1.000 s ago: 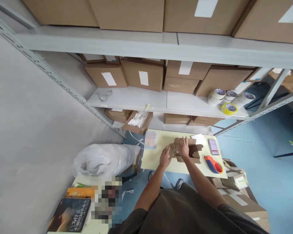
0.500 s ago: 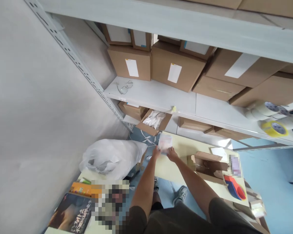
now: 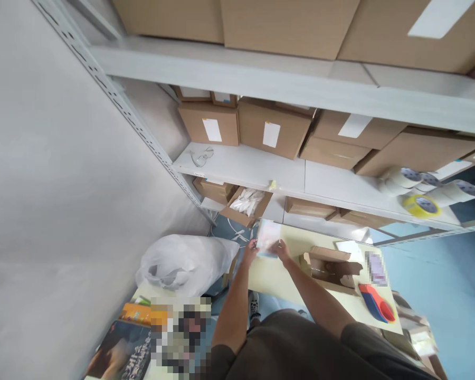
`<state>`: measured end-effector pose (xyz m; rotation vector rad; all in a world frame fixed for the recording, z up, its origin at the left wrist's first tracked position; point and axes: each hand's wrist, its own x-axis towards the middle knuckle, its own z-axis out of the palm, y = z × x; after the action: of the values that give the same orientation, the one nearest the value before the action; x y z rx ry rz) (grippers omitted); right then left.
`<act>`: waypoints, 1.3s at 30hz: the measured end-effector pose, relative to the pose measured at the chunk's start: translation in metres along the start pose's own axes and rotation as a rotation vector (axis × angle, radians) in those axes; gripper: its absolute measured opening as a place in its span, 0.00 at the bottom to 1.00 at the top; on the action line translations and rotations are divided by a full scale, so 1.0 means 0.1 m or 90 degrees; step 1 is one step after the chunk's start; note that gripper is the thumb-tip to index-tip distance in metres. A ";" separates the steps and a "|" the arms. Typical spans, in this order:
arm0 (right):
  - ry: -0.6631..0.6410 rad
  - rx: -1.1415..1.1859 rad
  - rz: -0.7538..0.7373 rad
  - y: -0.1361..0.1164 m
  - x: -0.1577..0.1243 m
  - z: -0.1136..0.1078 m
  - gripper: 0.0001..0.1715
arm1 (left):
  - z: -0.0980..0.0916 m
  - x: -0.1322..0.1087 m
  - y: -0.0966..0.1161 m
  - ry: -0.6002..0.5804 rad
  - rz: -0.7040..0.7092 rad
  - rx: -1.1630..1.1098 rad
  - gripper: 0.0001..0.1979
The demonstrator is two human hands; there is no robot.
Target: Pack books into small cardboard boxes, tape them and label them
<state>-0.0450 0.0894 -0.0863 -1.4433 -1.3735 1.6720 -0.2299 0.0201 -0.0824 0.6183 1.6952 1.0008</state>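
Both my hands are at the far edge of a pale yellow table (image 3: pixel 279 278), holding a flat, glossy packet (image 3: pixel 268 238) upright between them. My left hand (image 3: pixel 249 250) grips its lower left corner, and my right hand (image 3: pixel 281 251) is at its lower right edge. To the right stands an open brown cardboard box (image 3: pixel 331 269) with its flaps loose. Beyond it lie a red and blue tape dispenser (image 3: pixel 375 304), a blurred flat item (image 3: pixel 376 268) and a white sheet (image 3: pixel 349 249).
Metal shelving (image 3: pixel 241 164) with cardboard boxes, tape rolls (image 3: pixel 421 207) and glasses (image 3: pixel 201 157) rises ahead. A white plastic sack (image 3: pixel 186 265) stands left of the table. A second table with a book (image 3: pixel 121 351) sits at lower left, beside a blue floor (image 3: pixel 435 274).
My hands have moved left from the box to the packet and lifted it from the table's far left corner. The box stands more open, and the view has swung.
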 end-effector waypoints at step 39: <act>-0.072 -0.571 -0.173 -0.98 -0.86 -3.54 0.42 | 3.49 -2.06 0.60 -0.171 -0.132 -0.273 0.27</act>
<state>0.2894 0.1699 0.0689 -1.4869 -2.4381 0.9857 0.1631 0.0017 0.0297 0.2726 1.2306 1.0383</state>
